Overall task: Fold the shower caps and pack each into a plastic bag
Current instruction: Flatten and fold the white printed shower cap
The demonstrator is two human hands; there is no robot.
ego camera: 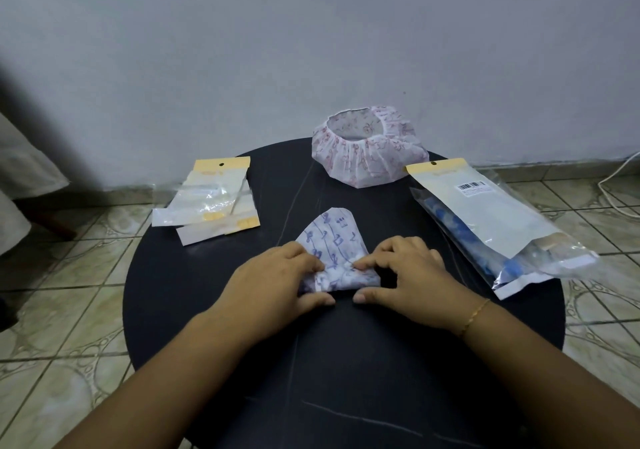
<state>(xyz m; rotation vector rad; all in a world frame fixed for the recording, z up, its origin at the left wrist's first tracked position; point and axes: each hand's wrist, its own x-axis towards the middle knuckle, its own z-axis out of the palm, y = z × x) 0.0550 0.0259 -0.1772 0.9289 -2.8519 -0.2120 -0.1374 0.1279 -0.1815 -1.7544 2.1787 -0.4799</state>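
Observation:
A white shower cap with blue print lies folded into a wedge in the middle of the round black table. My left hand pinches its near left edge, fingers curled on the fabric. My right hand pinches the near right edge, thumb resting on the table. A pink-printed shower cap stands open and unfolded at the table's far side. Empty plastic bags with yellow headers lie at the far left. A packed plastic bag holding a blue-patterned cap lies at the right.
The table stands against a grey wall on a tiled floor. The packed bag overhangs the table's right edge. A white cable runs along the floor at the far right. White fabric shows at the left edge.

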